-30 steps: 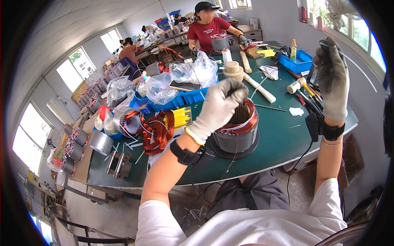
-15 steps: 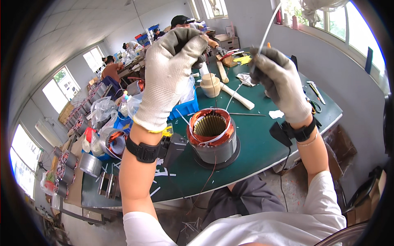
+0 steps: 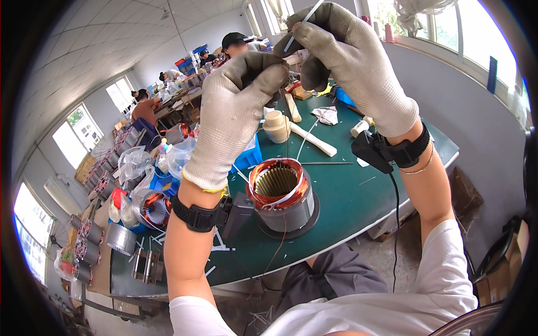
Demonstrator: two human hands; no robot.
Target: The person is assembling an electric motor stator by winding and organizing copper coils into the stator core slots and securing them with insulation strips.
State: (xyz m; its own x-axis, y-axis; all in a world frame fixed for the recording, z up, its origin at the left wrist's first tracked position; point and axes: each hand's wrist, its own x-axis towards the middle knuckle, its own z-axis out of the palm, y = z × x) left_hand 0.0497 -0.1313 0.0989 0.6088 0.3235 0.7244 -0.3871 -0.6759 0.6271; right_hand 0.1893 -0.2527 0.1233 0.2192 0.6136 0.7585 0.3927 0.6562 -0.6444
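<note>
My left hand (image 3: 232, 103), in a grey-palmed white glove, is raised with thumb and fingers pinched on a thin dark wire (image 3: 288, 120). That wire hangs to the motor stator (image 3: 288, 211), whose copper windings (image 3: 300, 193) ring the top and are partly bound with white tape. My right hand (image 3: 361, 67), gloved alike, grips a thin white tube (image 3: 302, 23) between thumb and fingers. The tube's lower end points at my left fingertips; whether the wire is inside it is too small to tell. Upright on a round dark base, the stator stands below both hands.
Behind the stator on the green table (image 3: 342, 193) lie a pale mallet (image 3: 277, 127), a thin rod (image 3: 328, 163) and a white cloth (image 3: 326, 115). A blue bin (image 3: 249, 157) and another stator (image 3: 156, 208) are at left. People sit farther back.
My right hand has moved up and left, bringing the white tube's end close to my left fingertips. My left hand stays pinched, slightly lower. The view has shifted a little.
</note>
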